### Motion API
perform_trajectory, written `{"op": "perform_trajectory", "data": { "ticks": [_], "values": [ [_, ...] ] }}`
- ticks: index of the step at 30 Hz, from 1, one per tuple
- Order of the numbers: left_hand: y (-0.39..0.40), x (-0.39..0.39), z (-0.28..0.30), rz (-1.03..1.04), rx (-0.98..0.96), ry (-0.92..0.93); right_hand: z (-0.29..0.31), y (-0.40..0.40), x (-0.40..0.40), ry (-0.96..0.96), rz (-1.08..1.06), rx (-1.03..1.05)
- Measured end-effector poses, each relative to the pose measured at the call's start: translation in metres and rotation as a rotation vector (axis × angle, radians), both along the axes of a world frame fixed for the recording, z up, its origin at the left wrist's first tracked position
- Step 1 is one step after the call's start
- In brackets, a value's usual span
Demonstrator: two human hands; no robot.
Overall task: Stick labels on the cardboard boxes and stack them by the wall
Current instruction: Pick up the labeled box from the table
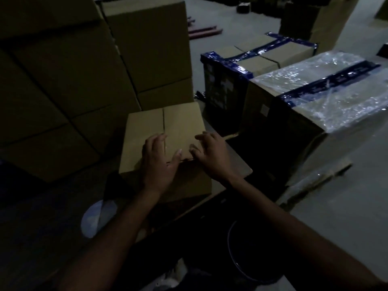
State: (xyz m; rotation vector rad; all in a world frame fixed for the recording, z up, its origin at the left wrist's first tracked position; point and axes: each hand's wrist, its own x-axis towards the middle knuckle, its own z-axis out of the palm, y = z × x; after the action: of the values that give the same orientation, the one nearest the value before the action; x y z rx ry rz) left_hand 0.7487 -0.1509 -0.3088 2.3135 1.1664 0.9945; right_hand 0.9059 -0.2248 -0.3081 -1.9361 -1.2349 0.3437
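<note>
A plain cardboard box (147,131) lies in front of me in dim light, its top seam running away from me. Both my hands rest on its near top edge. My left hand (159,160) lies flat with fingers spread over the seam. My right hand (212,154) sits beside it, fingers bent on the box top. Between the two thumbs there seems to be a small thin strip, too dark to make out. A tall stack of cardboard boxes (69,76) fills the left side.
On the right stand taped boxes with blue tape (260,53) and a large plastic-wrapped box (327,89). A flat cardboard sheet (241,164) lies under the box. A pale round object (98,217) lies near left. Grey floor (346,206) lies at right.
</note>
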Motion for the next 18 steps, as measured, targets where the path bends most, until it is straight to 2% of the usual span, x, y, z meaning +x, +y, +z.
{"op": "perform_trajectory", "data": {
  "ticks": [3, 6, 9, 11, 18],
  "values": [
    [0.025, -0.028, -0.009, 0.150, -0.085, 0.115, -0.012, 0.012, -0.005, -0.090, 0.032, -0.089],
    [0.042, -0.055, -0.012, 0.330, -0.217, 0.213, -0.022, 0.011, -0.006, 0.004, -0.044, -0.097],
    [0.048, -0.070, -0.013, 0.317, -0.549, 0.024, -0.029, 0.005, -0.009, 0.199, -0.080, -0.033],
    [0.044, -0.075, -0.014, 0.268, -0.662, -0.124, -0.033, 0.000, -0.011, 0.244, -0.037, -0.006],
    [0.008, -0.077, 0.008, 0.136, -0.606, -0.255, -0.019, -0.030, -0.010, 0.181, -0.022, 0.118]
  ]
}}
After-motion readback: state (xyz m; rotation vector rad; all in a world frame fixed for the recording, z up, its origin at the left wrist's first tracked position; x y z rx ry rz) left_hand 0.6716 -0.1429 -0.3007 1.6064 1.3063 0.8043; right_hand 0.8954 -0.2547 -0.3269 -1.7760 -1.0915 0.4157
